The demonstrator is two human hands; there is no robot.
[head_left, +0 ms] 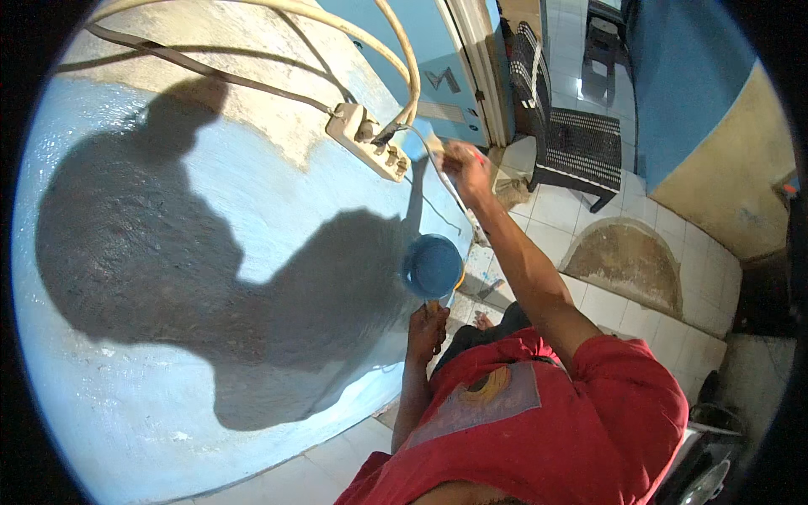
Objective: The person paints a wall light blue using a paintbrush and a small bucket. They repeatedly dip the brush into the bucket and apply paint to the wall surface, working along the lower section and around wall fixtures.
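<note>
My left hand [428,331] grips the handle of a round dipper [433,266] with blue paint inside, held close to the wall. Higher up, my right hand [466,167] is closed around a paintbrush [435,144], blurred and partly hidden by the fingers. A bit of red shows at the hand. The brush end is at the wall [341,196], just beside a white power strip [368,142]; whether it touches is hard to tell. Light blue paint covers much of the wall, wet and shiny at the left, while a beige area [278,82] lies along its top.
Thick cables [353,25] loop from the power strip, and a thin cord [435,161] runs down past my right hand. A blue door [435,69] stands beyond. A black woven chair [577,151] is on the tiled floor [600,303], near a semicircular bare patch [628,265].
</note>
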